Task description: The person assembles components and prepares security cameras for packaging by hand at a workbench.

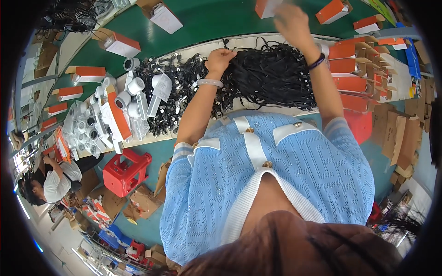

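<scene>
My left hand (220, 61) is closed in a pinch at the left edge of a heap of thin black straps (276, 76). Whatever lies between its fingertips is too small to make out. Farther off, my right hand (293, 26) reaches over the green conveyor belt (216, 20), its fingers smeared by motion. Right beside them, at the top edge, stands an orange and white box (266, 8), partly cut off; I cannot tell whether the hand touches it. Left of the straps spreads a tangle of black cables with white tags (184, 69).
White handheld devices (136, 87), some bagged, crowd the bench at left. Open orange and white boxes stand in rows at right (345, 66), and others ride the belt (122, 43). A red stool (125, 172) stands on the floor; a person (57, 179) sits at far left.
</scene>
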Tool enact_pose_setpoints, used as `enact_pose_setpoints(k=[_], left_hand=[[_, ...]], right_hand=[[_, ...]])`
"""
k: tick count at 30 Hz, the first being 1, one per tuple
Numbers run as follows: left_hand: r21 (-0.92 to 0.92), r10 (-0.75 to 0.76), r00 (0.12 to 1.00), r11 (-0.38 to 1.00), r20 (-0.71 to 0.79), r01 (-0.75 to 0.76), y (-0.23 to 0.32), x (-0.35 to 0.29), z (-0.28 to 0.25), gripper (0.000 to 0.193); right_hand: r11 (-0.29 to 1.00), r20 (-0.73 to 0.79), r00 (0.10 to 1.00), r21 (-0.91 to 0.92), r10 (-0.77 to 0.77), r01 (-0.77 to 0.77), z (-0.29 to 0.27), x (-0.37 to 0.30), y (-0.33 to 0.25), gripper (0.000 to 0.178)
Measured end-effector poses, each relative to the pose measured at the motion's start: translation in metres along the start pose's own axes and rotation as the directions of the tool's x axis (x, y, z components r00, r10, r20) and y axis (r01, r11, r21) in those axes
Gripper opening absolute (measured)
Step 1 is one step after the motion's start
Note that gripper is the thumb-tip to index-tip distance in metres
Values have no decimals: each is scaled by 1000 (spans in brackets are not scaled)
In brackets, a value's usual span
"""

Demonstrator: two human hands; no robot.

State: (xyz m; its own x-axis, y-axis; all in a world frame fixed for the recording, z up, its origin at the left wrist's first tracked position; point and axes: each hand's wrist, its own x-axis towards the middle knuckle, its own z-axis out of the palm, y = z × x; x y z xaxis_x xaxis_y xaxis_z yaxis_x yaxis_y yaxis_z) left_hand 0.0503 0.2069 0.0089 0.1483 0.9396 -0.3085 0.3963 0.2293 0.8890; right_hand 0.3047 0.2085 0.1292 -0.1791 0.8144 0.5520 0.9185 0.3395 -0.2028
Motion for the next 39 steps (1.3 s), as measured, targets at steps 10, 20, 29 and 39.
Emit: enact_pose_setpoints(k=[10,20,29,39], left_hand=[[-287,475,880,843,-5,-456,112,-56,-44,12],[-500,341,874,855,348,-134,74,-142,-122,32],[-208,248,948,956,197,-207,7,-185,-114,15],[709,438,888,581,142,-400,-74,-198,-94,26]], right_hand=[[553,616,784,678,-71,-483,10,-30,-92,47],[462,310,866,881,-393,-106,-69,18,-186,21],[666,324,841,743,-434,57,-59,7,-222,20],[933,806,473,270,-355,239,-6,-89,-196,20]])
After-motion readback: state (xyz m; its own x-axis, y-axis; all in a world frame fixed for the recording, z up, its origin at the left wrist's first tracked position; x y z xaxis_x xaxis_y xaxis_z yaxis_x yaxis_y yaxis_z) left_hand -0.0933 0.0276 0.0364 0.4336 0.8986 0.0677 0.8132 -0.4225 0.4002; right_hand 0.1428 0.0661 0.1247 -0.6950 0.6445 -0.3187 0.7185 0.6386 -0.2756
